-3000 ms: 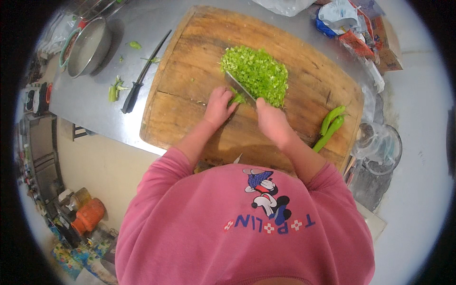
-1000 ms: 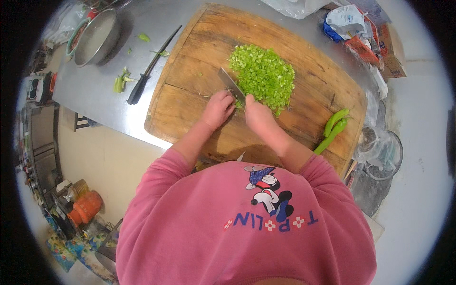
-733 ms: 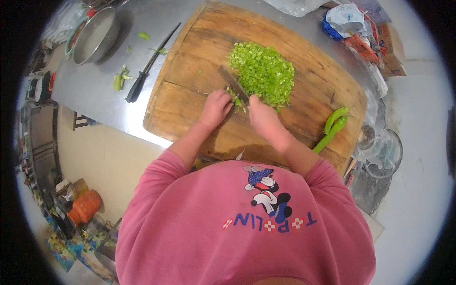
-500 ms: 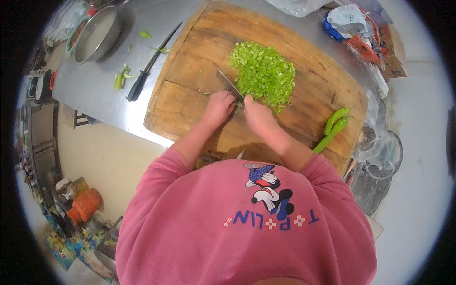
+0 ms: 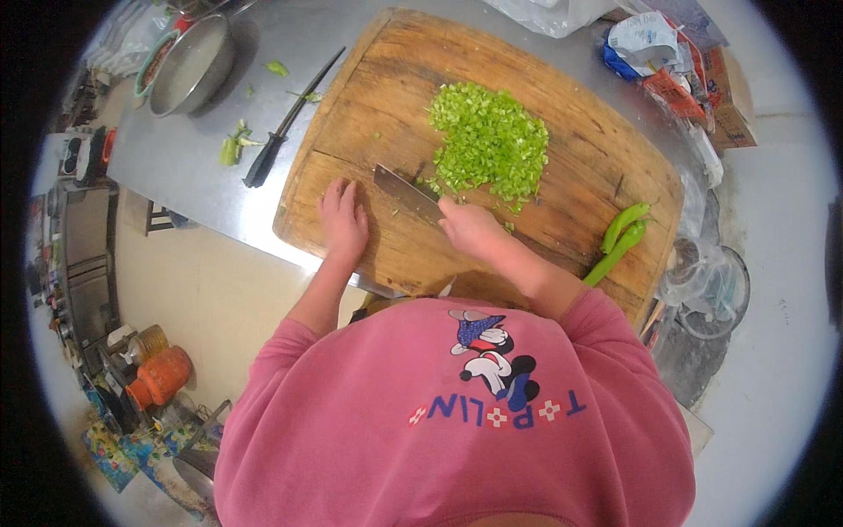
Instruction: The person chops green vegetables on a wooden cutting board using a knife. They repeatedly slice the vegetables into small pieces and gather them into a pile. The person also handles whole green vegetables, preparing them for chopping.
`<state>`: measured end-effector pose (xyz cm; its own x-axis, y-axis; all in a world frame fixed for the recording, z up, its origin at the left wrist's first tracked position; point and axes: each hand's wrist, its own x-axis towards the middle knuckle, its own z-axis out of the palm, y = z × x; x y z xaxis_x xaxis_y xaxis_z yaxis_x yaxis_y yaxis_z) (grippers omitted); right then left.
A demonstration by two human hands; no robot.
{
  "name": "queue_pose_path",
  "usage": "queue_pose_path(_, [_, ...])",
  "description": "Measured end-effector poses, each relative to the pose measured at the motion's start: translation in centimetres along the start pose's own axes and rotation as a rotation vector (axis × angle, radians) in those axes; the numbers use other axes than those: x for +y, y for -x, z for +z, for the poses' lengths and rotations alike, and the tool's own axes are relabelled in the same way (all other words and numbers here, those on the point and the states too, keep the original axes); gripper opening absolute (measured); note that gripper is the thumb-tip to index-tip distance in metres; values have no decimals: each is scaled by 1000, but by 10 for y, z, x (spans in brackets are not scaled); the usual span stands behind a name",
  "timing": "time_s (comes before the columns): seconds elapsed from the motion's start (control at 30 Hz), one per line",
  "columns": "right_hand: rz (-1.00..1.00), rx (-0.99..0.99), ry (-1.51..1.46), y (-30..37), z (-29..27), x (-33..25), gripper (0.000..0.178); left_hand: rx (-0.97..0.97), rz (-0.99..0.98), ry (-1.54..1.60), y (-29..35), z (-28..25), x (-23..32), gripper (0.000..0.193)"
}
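Observation:
My right hand [image 5: 470, 227] grips a cleaver [image 5: 406, 190] whose wide blade points to the far left, low over the wooden cutting board [image 5: 369, 114]. Just beyond the blade lies a heap of chopped green peppers [image 5: 492, 140], cut into small bits. My left hand [image 5: 342, 215] rests on the left part of the board, fingers stretched out and holding nothing. Whole long green peppers [image 5: 619, 241] lie together at the board's right side, near my right forearm. The cleaver's handle is hidden inside my right hand.
Left of the board, a sharpening steel [image 5: 290, 121] with a black handle lies on the metal table [image 5: 176, 167], beside green pepper scraps [image 5: 234, 147]. A metal bowl [image 5: 195, 68] stands at the far left. Plastic packages [image 5: 645, 44] and a cardboard box [image 5: 731, 105] are at the far right.
My left hand has moved left, away from the blade, and its fingers have opened out. The cleaver has shifted left and nearer to me, its blade now at a flatter slant.

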<state>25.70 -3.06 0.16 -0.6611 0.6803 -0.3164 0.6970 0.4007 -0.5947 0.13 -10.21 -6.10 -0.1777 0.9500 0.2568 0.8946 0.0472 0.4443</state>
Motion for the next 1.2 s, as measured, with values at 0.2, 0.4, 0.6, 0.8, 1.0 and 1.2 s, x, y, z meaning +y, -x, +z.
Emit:
queue_pose_path(0.2, [258, 124, -38, 4, -25, 41, 21, -121, 36, -28, 3, 2, 14, 51])
queue_pose_path(0.4, [287, 261, 70, 20, -55, 81, 20, -121, 76, 64, 0, 8, 26, 52])
queue_pose_path(0.6, [332, 263, 69, 56, -60, 80, 20, -87, 90, 99, -2, 8, 25, 46])
queue_pose_path(0.8, [219, 108, 9, 98, -51, 86, 15, -55, 224, 196, -12, 8, 29, 19])
queue_pose_path(1.0, [192, 454, 270, 102, -28, 69, 13, -78, 342, 171, -52, 7, 72, 18])
queue_pose_path(1.2, [228, 432, 262, 108, 16, 48, 14, -238, 584, 331, -99, 31, 182, 32])
